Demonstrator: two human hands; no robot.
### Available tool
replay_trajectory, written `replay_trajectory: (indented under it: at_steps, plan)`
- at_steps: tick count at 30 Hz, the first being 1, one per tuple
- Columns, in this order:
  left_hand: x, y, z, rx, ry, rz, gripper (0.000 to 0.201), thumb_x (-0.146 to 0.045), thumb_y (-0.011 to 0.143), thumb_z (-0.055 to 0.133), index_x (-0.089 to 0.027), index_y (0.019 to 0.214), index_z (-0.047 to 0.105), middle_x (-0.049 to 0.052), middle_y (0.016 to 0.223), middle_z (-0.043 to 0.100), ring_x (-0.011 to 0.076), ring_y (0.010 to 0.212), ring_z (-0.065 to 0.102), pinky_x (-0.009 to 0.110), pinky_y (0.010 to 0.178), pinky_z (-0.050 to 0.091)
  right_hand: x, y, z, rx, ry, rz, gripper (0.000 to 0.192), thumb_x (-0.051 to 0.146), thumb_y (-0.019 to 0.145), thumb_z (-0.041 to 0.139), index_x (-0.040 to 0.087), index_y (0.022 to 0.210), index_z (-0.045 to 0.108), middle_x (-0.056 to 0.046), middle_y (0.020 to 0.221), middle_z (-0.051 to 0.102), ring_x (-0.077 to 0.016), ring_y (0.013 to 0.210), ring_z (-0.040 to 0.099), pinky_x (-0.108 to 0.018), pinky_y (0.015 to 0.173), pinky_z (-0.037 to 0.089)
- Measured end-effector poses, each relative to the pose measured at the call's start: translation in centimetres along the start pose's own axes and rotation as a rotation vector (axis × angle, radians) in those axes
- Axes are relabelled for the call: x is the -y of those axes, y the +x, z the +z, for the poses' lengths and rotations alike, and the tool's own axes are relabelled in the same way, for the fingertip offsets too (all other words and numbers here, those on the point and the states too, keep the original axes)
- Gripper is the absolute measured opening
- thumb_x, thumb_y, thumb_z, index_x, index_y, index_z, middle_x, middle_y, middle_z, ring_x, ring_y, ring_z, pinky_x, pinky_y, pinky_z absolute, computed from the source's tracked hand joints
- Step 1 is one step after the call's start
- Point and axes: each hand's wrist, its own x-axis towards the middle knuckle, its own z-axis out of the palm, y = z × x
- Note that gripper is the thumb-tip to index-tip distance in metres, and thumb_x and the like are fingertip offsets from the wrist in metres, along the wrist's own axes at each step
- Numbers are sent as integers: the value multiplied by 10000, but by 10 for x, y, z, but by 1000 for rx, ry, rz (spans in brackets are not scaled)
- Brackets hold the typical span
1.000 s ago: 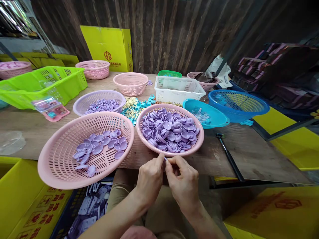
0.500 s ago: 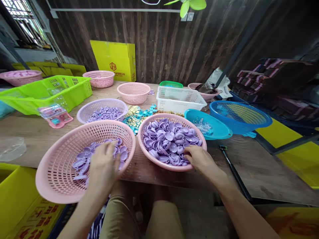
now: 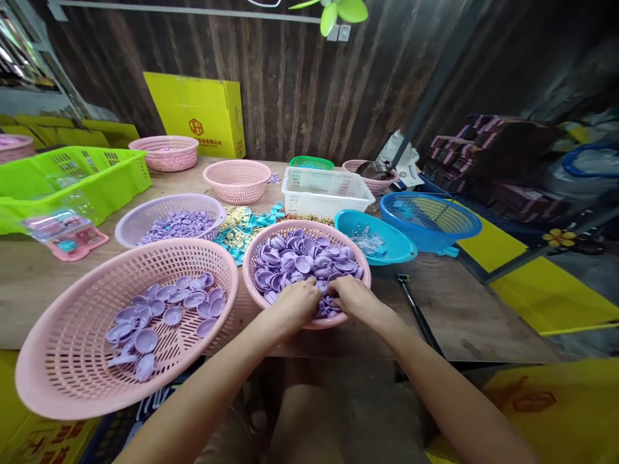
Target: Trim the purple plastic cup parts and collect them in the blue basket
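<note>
Both hands in pink basket at table's near edge. Left hand and right hand curled into purple caps; fingers buried, pinch not discernible. Risk: basket overhangs the edge; downward pressure could tip it and spill caps. Yellow box logo unreadable.

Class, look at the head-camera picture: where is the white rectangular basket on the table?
The white rectangular basket sits toward the table's far edge, centre of the view, just behind the pink basket of purple caps, with a small green basket behind it.
</note>
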Motion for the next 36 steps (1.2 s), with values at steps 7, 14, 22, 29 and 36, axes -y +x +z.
replay_trajectory:
  at_steps: [7,14,22,29,36]
  plan:
    - [-5,10,-12,80,71,13,235,-11,665,489,-139,788,642,118,796,612,229,737,605,288,651,460,-5,2,1,-24,66,-79,215,21,622,508,150,720,649,-47,700,643,-169,694,567,-233,589,335]
    - [8,13,-1,53,2,15,254,-5,632,449,-111,724,661,130,714,628,233,712,598,305,663,450,-10,0,3,-74,211,-91,308,-12,587,467,157,759,659,-21,686,624,-135,672,544,-211,589,341]
    - [18,-3,-7,-229,-891,-233,178,-128,673,526,-128,797,654,27,658,605,126,598,546,229,593,439,-10,-14,-15,-219,645,-59,287,49,638,444,125,817,654,2,656,600,-97,592,512,-198,558,379]
    - [-4,-25,-9,-216,-2201,-617,93,-118,787,472,-106,769,563,30,692,577,65,572,548,167,546,473,43,-22,-37,-287,834,-327,221,106,695,492,140,863,632,-17,816,640,-105,724,560,-207,652,418]
    - [5,-37,-13,-278,-2166,-633,32,-97,739,525,-82,723,547,-1,599,490,19,441,428,87,338,248,33,-5,-16,-208,414,-36,95,170,737,527,153,761,617,-14,674,612,-125,640,545,-227,591,364]
